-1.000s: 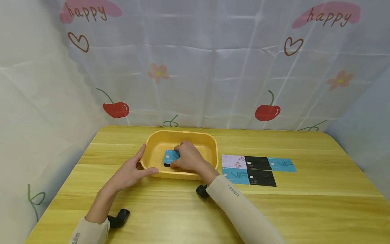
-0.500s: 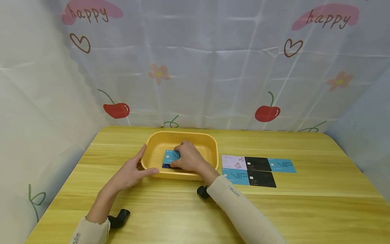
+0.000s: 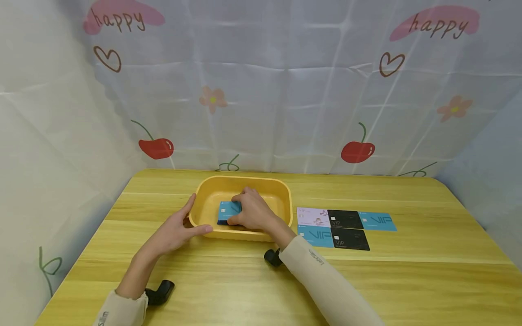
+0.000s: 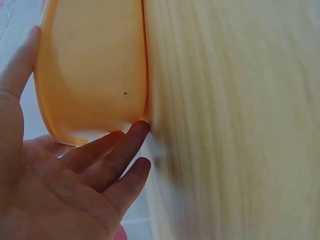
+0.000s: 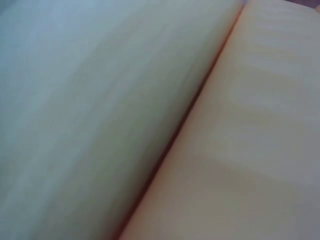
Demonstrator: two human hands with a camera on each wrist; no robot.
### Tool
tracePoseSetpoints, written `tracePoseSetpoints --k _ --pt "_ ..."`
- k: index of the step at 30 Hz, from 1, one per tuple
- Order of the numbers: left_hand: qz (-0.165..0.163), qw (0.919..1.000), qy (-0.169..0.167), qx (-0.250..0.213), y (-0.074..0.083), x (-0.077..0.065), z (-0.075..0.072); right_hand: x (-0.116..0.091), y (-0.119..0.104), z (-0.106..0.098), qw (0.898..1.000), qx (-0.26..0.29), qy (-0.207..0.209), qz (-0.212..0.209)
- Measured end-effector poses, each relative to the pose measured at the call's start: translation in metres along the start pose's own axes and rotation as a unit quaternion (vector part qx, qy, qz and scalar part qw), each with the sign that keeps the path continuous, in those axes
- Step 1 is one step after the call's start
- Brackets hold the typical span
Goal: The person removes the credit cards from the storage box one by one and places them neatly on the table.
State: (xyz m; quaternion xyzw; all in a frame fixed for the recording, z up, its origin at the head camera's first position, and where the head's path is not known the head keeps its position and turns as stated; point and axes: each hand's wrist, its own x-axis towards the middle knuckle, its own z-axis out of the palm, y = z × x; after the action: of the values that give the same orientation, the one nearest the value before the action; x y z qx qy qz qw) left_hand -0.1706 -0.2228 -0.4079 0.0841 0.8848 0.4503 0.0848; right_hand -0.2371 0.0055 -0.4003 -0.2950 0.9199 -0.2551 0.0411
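A yellow bin [image 3: 281, 181] stands on the table, and my left hand [image 3: 175, 231] spreads around its left end. The thumb lies on the front rim; in the left wrist view, loosely straight fingers of the left hand [image 4: 75, 180] touch the bin's end wall [image 4: 95, 65]. Inside the bin, my right hand [image 3: 257, 212] pinches a light blue card [image 3: 229, 210] between thumb and fingers, covering its right part. A dark blue card edge [image 3: 222, 222] shows beneath it. The right wrist view catches the bin's wall [image 5: 240, 165] and the table, with no hand.
Right of the bin, cards lie in two rows: a pink flowered card [image 3: 311, 216], a black card [image 3: 345, 219] and a blue card [image 3: 379, 221] behind, another blue card [image 3: 315, 236] and black card [image 3: 351, 239] in front. A white printed sheet [image 3: 277, 113] hangs behind the table.
Below the light blue card, a black edge gave way to a dark blue one that first showed more, then less. The right thumb shifts slightly on the cards; the left hand keeps its place.
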Motion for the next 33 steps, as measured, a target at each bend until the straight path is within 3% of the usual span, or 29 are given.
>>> tracePoseSetpoints --k 9,22,33 --pt "-0.009 1.0000 -0.001 -0.002 -0.001 0.001 0.001 -0.008 -0.001 -0.008 1.000 0.008 0.000 -0.008" --pt "-0.012 0.9999 -0.003 -0.002 0.001 0.000 0.001 -0.029 -0.008 -0.027 0.998 -0.025 0.038 -0.042" --pt "-0.011 0.9999 -0.003 -0.002 0.002 0.000 0.001 -0.046 0.006 -0.034 0.997 0.000 0.058 -0.043"
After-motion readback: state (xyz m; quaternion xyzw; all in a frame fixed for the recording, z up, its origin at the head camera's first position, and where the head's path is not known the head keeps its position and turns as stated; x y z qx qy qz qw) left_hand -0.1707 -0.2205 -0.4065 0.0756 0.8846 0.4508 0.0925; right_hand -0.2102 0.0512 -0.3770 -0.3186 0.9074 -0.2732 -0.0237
